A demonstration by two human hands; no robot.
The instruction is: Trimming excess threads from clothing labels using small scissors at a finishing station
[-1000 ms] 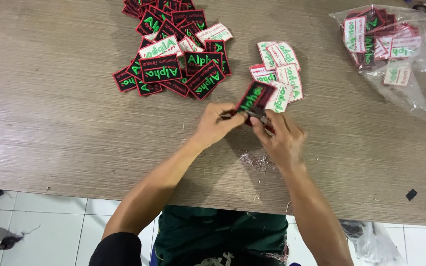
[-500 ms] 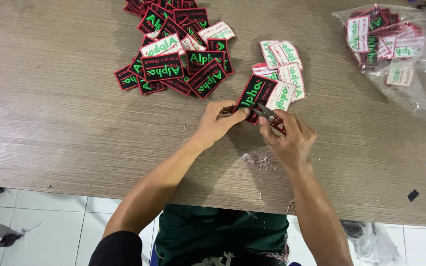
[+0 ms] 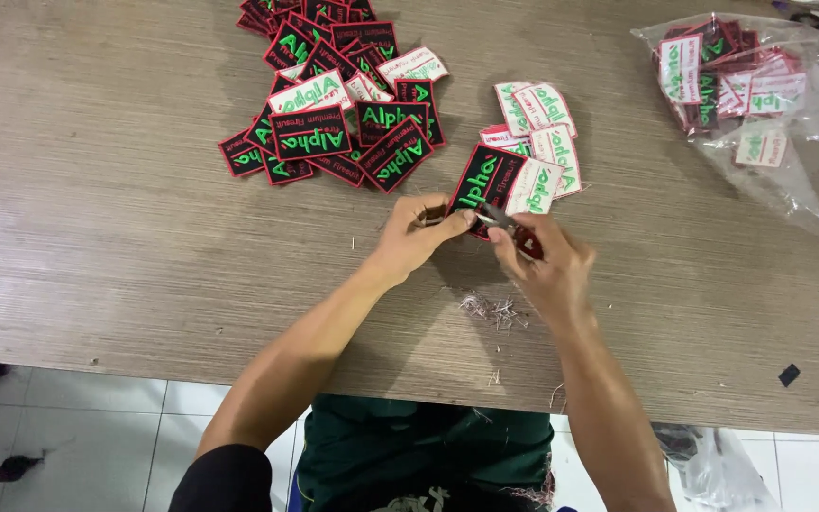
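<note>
Two bare hands meet over the middle of the grey wood-grain table point(image 3: 97, 209) from where I watch through the head camera. My left hand point(image 3: 416, 237) is pinched closed on the lower edge of a black patch point(image 3: 485, 180) with a red border and green stitching, thumb and fingertips gripping its near corner while the patch leans up off the table toward the far side. My right hand point(image 3: 542, 261) is curled shut around a small red-handled snipper point(image 3: 514, 232), its metal tip right at the patch's edge beside the left fingertips; I cannot tell whether the blades are apart or together. Just behind the held patch lies a small stack of patches turned white side up point(image 3: 542, 128), touching it at the right. Further left and farther from me a loose heap of black and red patches point(image 3: 334, 95) spreads across the table, several overlapping, a few flipped to their white backs. Near my right wrist a little scatter of thread clippings point(image 3: 495, 308) sits on the table surface. At the far right a clear plastic bag point(image 3: 789, 152) holds more patches, well apart from both hands. Below the table's near edge I see white floor tiles point(image 3: 78, 417)
</note>
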